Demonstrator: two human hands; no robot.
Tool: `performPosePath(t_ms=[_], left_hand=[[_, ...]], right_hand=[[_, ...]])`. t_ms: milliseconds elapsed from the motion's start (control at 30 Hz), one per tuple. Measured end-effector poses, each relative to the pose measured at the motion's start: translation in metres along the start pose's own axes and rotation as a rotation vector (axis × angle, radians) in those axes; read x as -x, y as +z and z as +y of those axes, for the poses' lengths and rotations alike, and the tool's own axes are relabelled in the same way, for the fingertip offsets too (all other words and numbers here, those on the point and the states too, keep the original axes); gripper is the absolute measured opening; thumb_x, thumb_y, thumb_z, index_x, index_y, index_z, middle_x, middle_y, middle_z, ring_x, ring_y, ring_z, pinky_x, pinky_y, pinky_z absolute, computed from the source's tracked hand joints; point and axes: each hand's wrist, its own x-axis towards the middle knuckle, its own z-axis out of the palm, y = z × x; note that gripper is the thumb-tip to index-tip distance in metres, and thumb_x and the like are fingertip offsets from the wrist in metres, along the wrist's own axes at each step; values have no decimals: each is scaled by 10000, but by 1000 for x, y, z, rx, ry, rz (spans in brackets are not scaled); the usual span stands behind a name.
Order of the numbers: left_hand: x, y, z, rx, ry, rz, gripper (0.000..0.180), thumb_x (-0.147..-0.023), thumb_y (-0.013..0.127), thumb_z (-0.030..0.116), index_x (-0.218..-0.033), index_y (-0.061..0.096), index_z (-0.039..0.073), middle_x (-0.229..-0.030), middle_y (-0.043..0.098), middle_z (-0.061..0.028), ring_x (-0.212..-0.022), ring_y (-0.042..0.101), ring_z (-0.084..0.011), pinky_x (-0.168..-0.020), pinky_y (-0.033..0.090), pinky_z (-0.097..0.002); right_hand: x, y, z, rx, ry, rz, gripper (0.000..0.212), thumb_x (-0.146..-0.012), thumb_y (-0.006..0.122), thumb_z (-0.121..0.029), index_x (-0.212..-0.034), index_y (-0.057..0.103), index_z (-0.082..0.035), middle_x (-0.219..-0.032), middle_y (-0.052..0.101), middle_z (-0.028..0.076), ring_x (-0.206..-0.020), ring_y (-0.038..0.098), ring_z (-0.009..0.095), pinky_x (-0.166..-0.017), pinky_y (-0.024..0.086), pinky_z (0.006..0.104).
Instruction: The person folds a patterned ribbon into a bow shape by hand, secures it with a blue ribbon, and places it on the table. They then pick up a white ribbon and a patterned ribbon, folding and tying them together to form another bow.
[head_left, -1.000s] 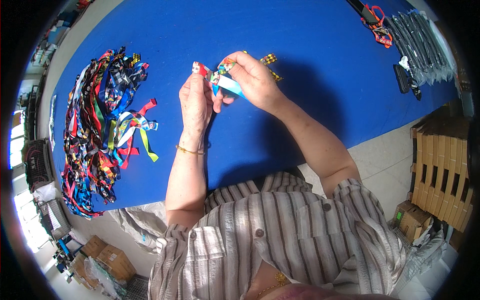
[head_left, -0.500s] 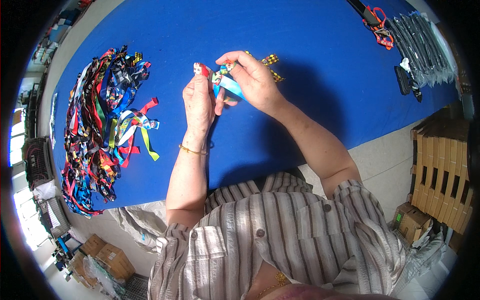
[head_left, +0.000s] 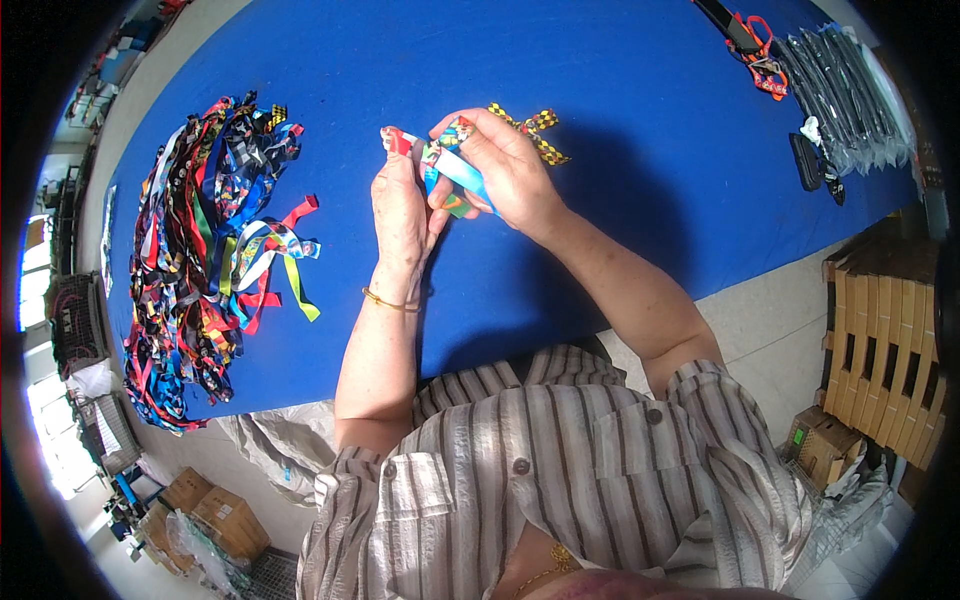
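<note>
A multicoloured printed ribbon (head_left: 462, 173), red, white and light blue, is stretched between my hands above the blue table, crossing itself in a loop or knot at the middle. My left hand (head_left: 398, 205) pinches one end between thumb and fingers, and its other fingers curl beneath the ribbon. With thumb and forefinger, my right hand (head_left: 512, 165) grips the other end, while a light blue length runs down beside its palm. Just beyond the right hand, a yellow-and-black checkered ribbon bow (head_left: 541, 122) lies on the table, partly hidden by the fingers.
To the left lies a large heap of mixed ribbons (head_left: 185, 260) on the blue table (head_left: 370, 50). At the far right are plastic-wrapped dark packs (head_left: 840, 95), an orange-red strap (head_left: 765, 65) and a black object (head_left: 804, 160). Wooden pallets (head_left: 885, 350) stand beyond the right edge.
The left-hand end of the ribbon has shifted slightly left and the crossing looks drawn a little tighter. Both hands keep their hold and have barely moved.
</note>
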Motion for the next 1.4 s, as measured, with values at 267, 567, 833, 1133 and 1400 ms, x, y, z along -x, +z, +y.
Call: performPosePath(t_ms=[267,567,833,1133,1400], left_hand=[[-3,-6,2,72,-149,-75,479,-1047,354,461,-982,507,11,-589,490,-56,-329,357,-120,-382,515,-297],[-4,-8,8,150,-106,-224,366,-997,429,275,-1126,542,-48,-716,559,-89,-471,499,-152,-556,612,-391],[-3,-8,10,-72,48,-104,133,-966,623,123,-920,637,-2,-628,541,3,-445,438,-45,-438,481,-216],[-1,-6,2,-330,91,-111,123,-948,664,143,-930,654,21,-657,597,-2,-491,519,-42,-437,422,-181],[3,-2,1,-473,-34,-223,119,-947,670,161,-991,668,51,-671,592,32,-506,508,-18,-407,396,-173]], right_hand=[[3,-1,-3,57,-46,-33,266,-1087,338,-199,-1140,520,-13,-797,652,102,-679,676,141,-553,534,244],[-11,-17,11,270,-185,79,259,-1078,389,-180,-1129,569,-2,-862,659,65,-772,641,102,-723,523,243],[-9,-34,-19,440,24,8,202,-1010,502,-141,-1083,620,6,-892,657,45,-789,599,79,-711,496,244],[-8,-34,-38,729,65,-6,156,-887,663,-137,-946,653,8,-729,631,-4,-660,548,42,-576,432,230],[0,-62,-74,588,348,-173,172,-875,703,-178,-873,625,-25,-728,648,22,-604,608,82,-537,489,231]])
